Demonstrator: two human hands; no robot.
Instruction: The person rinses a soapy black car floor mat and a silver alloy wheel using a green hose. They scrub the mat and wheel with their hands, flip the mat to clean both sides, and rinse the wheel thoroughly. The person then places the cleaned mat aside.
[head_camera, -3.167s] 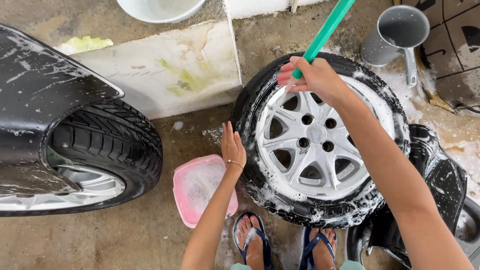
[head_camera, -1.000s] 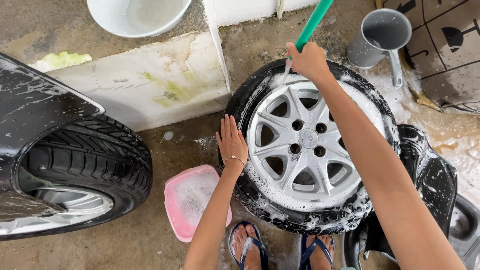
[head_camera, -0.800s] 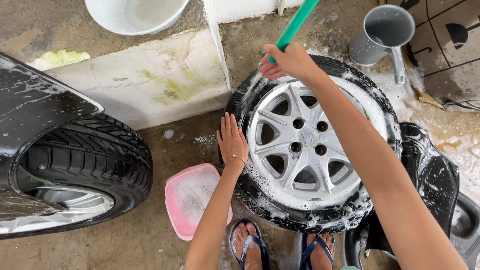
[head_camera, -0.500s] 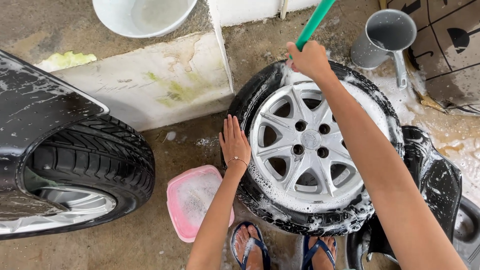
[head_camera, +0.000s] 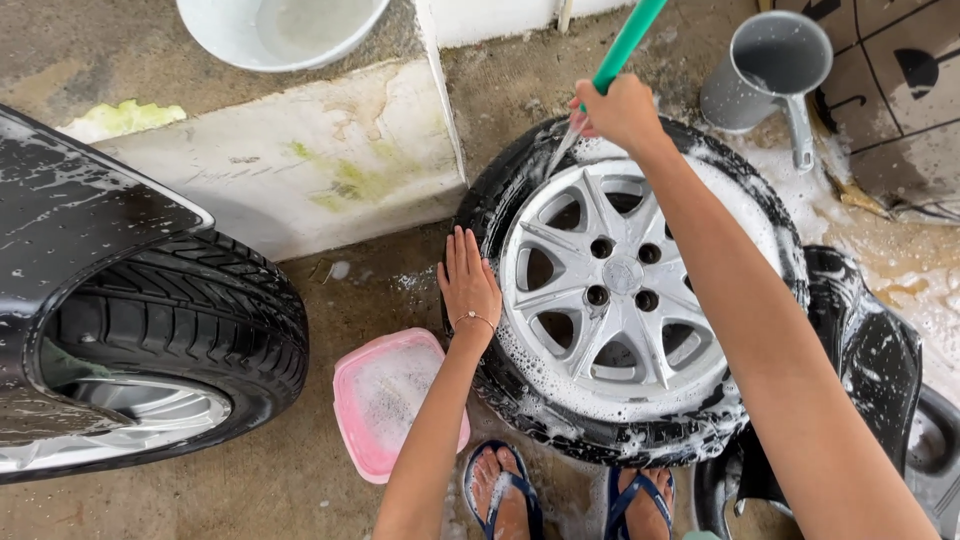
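Note:
A loose car wheel (head_camera: 620, 290) with a silver spoked rim and a soapy black tyre stands upright in front of my feet. My left hand (head_camera: 468, 283) lies flat and open against the tyre's left side. My right hand (head_camera: 620, 112) grips the end of a green hose (head_camera: 628, 42) over the top of the tyre. A thin jet of water runs from the hose onto the tyre's upper left. Foam covers the rim's edge and the tread.
A pink tub (head_camera: 388, 400) of suds sits on the concrete left of my feet. A black car's mounted tyre (head_camera: 180, 330) fills the left side. A white bucket (head_camera: 280, 30), a grey metal jug (head_camera: 770, 70) and a black mat (head_camera: 870, 350) lie around the wheel.
My right hand with the hose has shifted back and forth along the top of the tyre. My left hand has stayed on the tyre's left side.

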